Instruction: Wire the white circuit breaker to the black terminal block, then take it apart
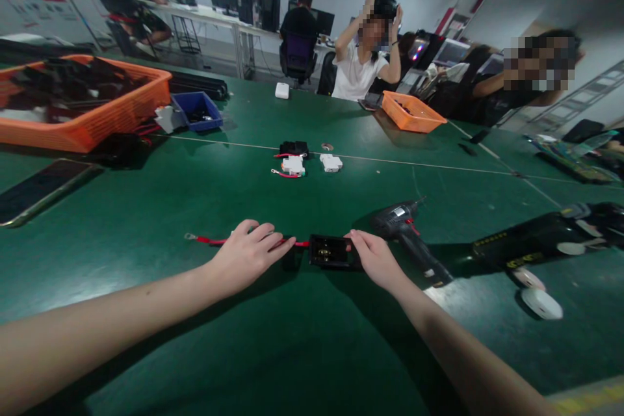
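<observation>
A small black rectangular box (pixel 336 251) lies on the green table, its open top showing brass-coloured metal parts inside. My right hand (pixel 374 257) is closed on the box's right end, thumb and fingers at its edge. From the left side of the box runs a red cable (pixel 210 242) with a ring terminal (pixel 189 236) at its far end. Over this cable lies my left hand (pixel 251 250), fingers bent around it; part of the cable is hidden beneath. Just right of my right hand rests a black cordless screwdriver (pixel 412 237).
Beyond my hands lie white modules (pixel 293 166) with red leads. An orange basket (pixel 78 130), a blue bin (pixel 202 122) and a phone (pixel 41 188) stand left. A large black cylinder (pixel 526 242) and white cases (pixel 542 303) lie right. Across the table sits a person (pixel 361 71) near another orange basket (pixel 412 114).
</observation>
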Available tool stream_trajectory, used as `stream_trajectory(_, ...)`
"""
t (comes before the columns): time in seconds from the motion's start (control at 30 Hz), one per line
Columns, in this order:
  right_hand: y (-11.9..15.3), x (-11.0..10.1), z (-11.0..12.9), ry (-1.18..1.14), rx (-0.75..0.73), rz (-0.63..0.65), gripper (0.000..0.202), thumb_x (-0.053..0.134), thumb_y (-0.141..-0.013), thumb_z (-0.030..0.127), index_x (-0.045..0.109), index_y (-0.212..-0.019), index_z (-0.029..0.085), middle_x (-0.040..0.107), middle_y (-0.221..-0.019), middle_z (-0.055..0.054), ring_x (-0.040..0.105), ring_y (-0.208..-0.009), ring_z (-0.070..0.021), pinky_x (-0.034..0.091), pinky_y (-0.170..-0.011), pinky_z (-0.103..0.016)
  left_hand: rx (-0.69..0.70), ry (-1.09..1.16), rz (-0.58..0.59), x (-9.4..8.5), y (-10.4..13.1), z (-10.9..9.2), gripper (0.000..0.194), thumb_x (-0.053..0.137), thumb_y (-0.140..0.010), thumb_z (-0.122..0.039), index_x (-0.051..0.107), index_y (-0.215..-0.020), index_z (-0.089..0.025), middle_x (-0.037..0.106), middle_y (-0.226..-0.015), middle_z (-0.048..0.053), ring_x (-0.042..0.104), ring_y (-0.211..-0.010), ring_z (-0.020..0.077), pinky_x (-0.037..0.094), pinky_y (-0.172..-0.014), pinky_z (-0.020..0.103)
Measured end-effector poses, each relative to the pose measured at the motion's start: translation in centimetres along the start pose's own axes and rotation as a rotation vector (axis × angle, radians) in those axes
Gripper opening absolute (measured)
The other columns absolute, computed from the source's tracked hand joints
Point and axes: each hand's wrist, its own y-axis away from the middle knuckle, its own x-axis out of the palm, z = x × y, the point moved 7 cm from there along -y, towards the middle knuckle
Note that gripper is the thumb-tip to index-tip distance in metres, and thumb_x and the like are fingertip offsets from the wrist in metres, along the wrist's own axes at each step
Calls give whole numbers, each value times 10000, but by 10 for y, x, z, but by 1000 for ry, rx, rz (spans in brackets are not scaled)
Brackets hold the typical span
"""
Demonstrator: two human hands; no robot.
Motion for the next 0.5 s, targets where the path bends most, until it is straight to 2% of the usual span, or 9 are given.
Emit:
stream_trajectory(0.1, 3, -7, 4, 16, -53, -8, 405, 348, -1011, 468, 650, -1031, 198, 680, -913, -52, 620, -846, -217, 460, -760, -330, 3, 0, 6, -1, -1, 0, 384, 550, -917, -109, 608, -1283, -208, 694, -1041, 54, 590, -983, 214, 394, -778, 383)
stream_trajectory(0.17, 6, -9, 9, 78, -122, 29, 350, 433, -980, 452, 606, -1150, 200, 669, -966, -65, 611, -814, -212, 469, -740, -337, 0, -5, 10, -2, -1, 0, 389, 557, -912, -110, 609, -1285, -207, 695, -1038, 55, 593, -970, 214, 397, -776, 383)
stream_trajectory(0.23, 10, -7, 17, 152, -217, 102, 411, 570, -909, 447, 550, -1243, 210, 647, -1052, -83, 605, -837, -219, 477, -737, -347, -5, -10, 11, -3, -2, 0, 388, 559, -910, -112, 611, -1283, -206, 697, -1039, 59, 594, -962, 218, 397, -777, 383)
stream_trajectory(0.33, 15, -4, 26, 214, -311, 171, 532, 701, -813, 429, 524, -1275, 233, 604, -1162, -101, 598, -953, -253, 490, -791, -373, -11, -15, 17, -2, -2, 0, 385, 560, -908, -109, 614, -1277, -209, 700, -1044, 64, 593, -964, 221, 395, -780, 382)
stream_trajectory(0.5, 15, -2, 29, 181, -341, 162, 521, 693, -832, 415, 517, -1292, 245, 586, -1196, -110, 594, -1013, -267, 505, -830, -402, -11, -8, 13, -2, -3, 0, 383, 568, -908, -118, 612, -1277, -210, 704, -1040, 66, 593, -968, 225, 391, -783, 378)
